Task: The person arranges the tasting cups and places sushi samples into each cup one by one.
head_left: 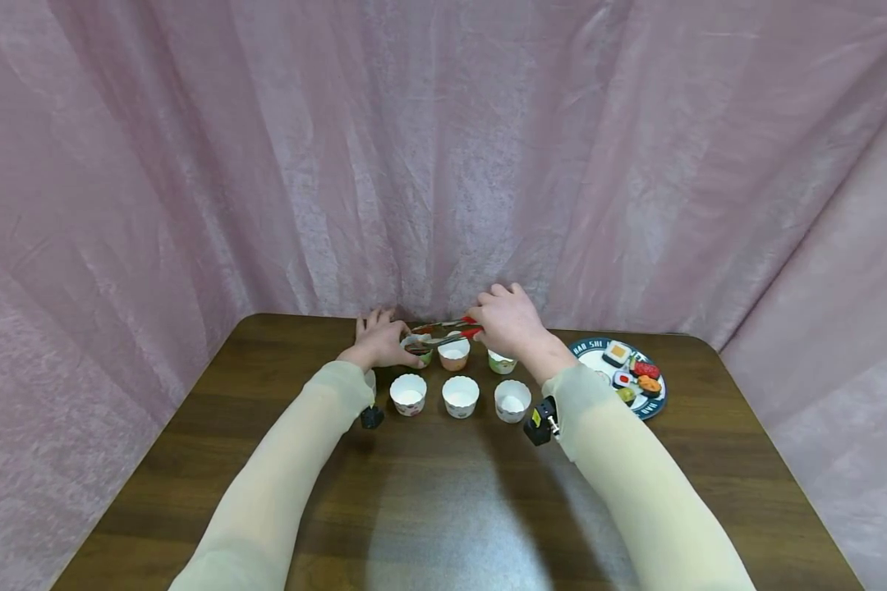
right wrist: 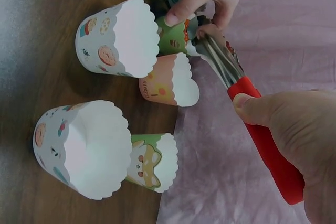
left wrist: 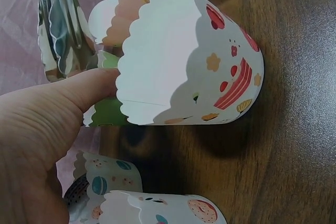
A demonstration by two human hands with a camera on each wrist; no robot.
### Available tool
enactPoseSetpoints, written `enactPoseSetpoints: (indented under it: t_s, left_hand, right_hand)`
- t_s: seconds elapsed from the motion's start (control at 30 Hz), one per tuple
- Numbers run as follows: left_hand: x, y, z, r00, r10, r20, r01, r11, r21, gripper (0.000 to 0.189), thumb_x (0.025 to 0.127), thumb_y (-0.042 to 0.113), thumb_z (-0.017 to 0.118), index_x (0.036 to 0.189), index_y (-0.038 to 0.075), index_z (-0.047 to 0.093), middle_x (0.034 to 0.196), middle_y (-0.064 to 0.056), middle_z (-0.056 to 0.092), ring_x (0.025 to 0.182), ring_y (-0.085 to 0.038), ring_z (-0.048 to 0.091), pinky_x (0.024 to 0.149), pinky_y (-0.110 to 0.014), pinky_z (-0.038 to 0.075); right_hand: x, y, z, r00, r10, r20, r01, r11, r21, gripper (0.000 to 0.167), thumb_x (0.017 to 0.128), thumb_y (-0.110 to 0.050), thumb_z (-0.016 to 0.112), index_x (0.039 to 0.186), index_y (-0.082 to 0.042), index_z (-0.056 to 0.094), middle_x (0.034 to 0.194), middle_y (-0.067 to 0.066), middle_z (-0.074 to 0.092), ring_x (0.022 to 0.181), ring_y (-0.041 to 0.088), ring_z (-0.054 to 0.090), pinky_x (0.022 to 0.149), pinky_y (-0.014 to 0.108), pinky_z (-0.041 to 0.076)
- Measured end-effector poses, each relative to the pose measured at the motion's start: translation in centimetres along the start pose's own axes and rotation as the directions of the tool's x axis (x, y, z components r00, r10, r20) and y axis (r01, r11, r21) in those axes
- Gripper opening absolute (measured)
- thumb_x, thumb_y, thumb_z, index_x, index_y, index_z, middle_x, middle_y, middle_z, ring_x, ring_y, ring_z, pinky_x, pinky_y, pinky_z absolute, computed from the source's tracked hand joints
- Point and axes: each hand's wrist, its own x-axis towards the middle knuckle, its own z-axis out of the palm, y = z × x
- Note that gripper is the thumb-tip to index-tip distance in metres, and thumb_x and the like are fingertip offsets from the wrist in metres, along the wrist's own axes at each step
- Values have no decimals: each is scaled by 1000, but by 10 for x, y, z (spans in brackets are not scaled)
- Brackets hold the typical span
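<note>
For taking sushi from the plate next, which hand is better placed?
Probably the right hand: it holds the tongs, and the plate is nearer to it. The left hand grips a green cup.

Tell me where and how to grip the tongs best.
Take the tongs by their long red handles, probably from the person's right, as the right hand does: the handles point that way, while the metal ends lie at the back-left green cup, which the left hand holds.
</note>
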Motion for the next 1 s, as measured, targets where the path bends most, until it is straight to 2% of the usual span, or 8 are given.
enactPoseSetpoints:
  t_s: [0.4,0.77,1.0]
  left_hand:
    - [8,-3,4,1000,-19,6,19,999,-30,71,79,58,81,135,17,65,167,-20,19,153,-44,3,118,-66,-1]
    - [5,-7,1,1000,-22,-5,22,1000,-13,69,82,54,81,138,18,62,167,-19,19,154,-43,4,118,-67,0]
    - [7,-11,2,999,-23,22,23,999,-28,80,82,52,79,149,19,53,168,-18,16,154,-42,2,119,-65,-2]
  right_hand:
    - [-15,17,-12,999,15,-33,-14,1000,25,37,93,-36,76,127,-20,73,111,3,64,106,28,51,91,48,38]
    - [-25,28,-11,999,24,-35,-23,999,25,39,94,-34,74,130,-20,71,110,3,63,104,29,50,97,50,38]
    - [-32,35,-13,998,23,-66,-21,999,36,40,92,-35,76,128,-18,72,107,3,63,102,29,51,90,48,39]
